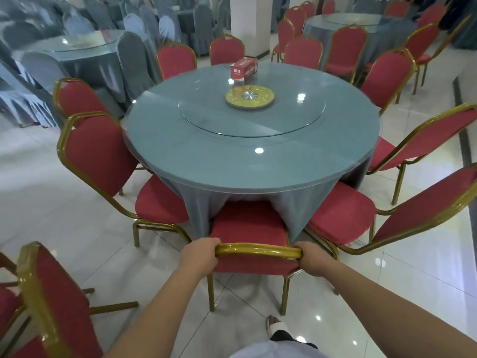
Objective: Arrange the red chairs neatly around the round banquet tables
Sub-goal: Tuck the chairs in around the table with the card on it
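Note:
A red chair (249, 226) with a gold frame stands right in front of me, its seat pushed under the hanging grey-blue cloth of the round banquet table (219, 161). My left hand (200, 255) grips the left end of the chair's gold top rail. At the rail's right end my right hand (313, 258) grips it too. Several more red chairs ring the table, among them one at the left (100, 156) and one at the right (340, 213), both with seats partly under the cloth.
On the table's glass turntable (206, 117) lie a gold disc (249, 97) and a red-and-white box (244, 71). A loose red chair (55, 303) stands close at my lower left. Grey-covered chairs and tables fill the back left; a white pillar (249, 16) rises behind. My foot (275, 328) shows on the glossy tiles.

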